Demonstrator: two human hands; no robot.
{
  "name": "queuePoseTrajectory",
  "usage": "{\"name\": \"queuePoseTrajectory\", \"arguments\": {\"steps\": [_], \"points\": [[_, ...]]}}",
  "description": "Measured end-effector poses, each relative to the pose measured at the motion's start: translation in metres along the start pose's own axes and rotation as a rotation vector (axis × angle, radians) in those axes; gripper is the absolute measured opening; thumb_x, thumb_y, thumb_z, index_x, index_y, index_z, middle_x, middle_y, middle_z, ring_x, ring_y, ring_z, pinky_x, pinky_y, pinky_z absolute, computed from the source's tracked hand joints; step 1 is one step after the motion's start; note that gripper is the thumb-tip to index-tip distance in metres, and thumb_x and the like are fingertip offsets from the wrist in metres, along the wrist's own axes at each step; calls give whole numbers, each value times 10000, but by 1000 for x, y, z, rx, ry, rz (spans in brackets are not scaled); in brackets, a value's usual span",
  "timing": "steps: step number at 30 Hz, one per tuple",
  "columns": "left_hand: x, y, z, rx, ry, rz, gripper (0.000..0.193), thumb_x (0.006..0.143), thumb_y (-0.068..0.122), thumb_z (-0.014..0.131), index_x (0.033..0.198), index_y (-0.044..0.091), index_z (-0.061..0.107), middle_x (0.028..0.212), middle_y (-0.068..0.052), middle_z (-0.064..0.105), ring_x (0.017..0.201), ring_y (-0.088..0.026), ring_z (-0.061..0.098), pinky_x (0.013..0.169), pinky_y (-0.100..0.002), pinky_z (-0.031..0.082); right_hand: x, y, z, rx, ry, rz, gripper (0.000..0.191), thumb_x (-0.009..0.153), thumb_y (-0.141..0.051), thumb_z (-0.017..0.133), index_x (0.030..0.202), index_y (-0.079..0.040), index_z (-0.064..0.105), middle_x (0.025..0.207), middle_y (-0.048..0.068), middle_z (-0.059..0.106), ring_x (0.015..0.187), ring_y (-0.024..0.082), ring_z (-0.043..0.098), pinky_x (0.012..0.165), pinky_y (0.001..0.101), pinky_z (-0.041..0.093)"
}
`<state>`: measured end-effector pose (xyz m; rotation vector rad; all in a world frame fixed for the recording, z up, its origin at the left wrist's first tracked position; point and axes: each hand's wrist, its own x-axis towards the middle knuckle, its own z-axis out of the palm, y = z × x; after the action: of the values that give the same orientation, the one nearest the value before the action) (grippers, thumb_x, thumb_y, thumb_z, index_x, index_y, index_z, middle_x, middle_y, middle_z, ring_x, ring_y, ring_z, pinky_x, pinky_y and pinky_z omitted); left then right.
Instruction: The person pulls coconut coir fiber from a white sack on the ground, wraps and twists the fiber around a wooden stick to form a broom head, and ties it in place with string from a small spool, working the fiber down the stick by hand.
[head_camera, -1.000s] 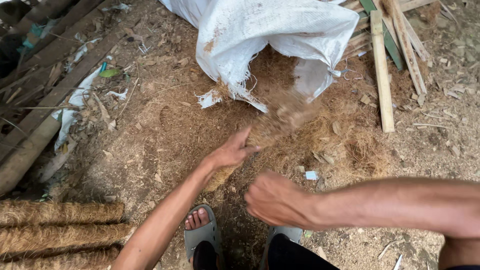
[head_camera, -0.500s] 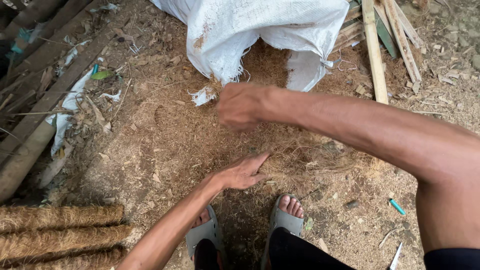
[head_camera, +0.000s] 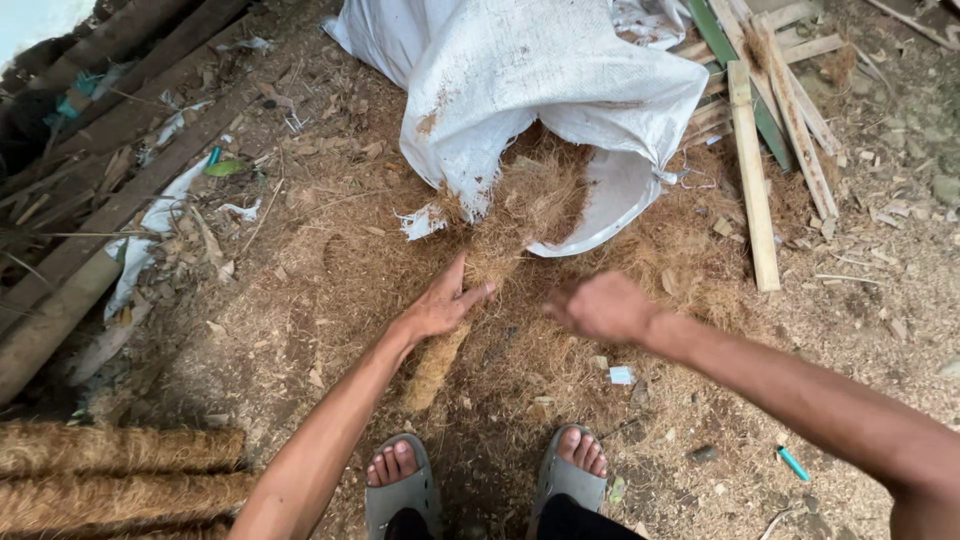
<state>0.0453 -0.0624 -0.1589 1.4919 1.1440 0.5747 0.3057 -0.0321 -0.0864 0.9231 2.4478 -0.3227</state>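
My left hand (head_camera: 441, 303) rests flat, fingers apart, on the top of a short roll of brown coir fibre (head_camera: 437, 364) lying on the ground in front of my feet. My right hand (head_camera: 601, 306) hovers to the right of it with fingers curled in; blur hides whether any fibre is in it. Just beyond both hands, loose coir fibre (head_camera: 530, 205) spills from the mouth of a white woven sack (head_camera: 520, 75).
Finished coir rolls (head_camera: 115, 470) lie stacked at the lower left. Dark logs and planks (head_camera: 110, 215) run along the left. Wooden slats (head_camera: 755, 170) lie at the upper right. My feet in grey sandals (head_camera: 400, 490) stand at the bottom. A small teal stick (head_camera: 792, 463) lies right.
My right hand has come back from the sack mouth toward me, down to the right of the fibre roll. My left hand has stayed on the roll.
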Motion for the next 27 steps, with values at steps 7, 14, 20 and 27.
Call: {"name": "queuePoseTrajectory", "arguments": {"steps": [7, 14, 20, 27], "points": [[6, -12, 37, -26, -46, 16, 898, 928, 532, 620, 1560, 34, 221, 1445, -237, 528, 1464, -307, 383, 1199, -568, 237, 24, -80, 3, -369, -39, -239, 384, 1031, -68, 454, 673, -68, 594, 540, 44, 503, 410, 115, 437, 336, 261, 419], [-11, -29, 56, -23, -213, -78, 729, 923, 592, 612, 1364, 29, 472, 1309, -238, 601, 1234, -293, 555, 1035, -525, 452, 82, -108, -84, -621, -407, -495, 288, 1009, -285, 562, 790, -122, 652, 626, 11, 519, 502, 112, 419, 446, 270, 437], [-32, -22, 67, -55, -400, -206, 694, 891, 633, 606, 1247, 39, 647, 1208, -222, 682, 1052, -278, 693, 919, -474, 602, 89, -107, -132, -517, -649, -540, 348, 980, -473, 631, 890, -146, 711, 689, -3, 526, 563, 125, 409, 536, 307, 443], [-56, -24, 63, -4, -308, 36, 765, 910, 521, 684, 1371, -65, 512, 1236, -336, 568, 1105, -408, 609, 942, -577, 570, 86, -59, -108, 163, -724, -413, 410, 989, -520, 574, 1108, -164, 739, 828, 26, 610, 661, 166, 459, 634, 378, 438]]}}
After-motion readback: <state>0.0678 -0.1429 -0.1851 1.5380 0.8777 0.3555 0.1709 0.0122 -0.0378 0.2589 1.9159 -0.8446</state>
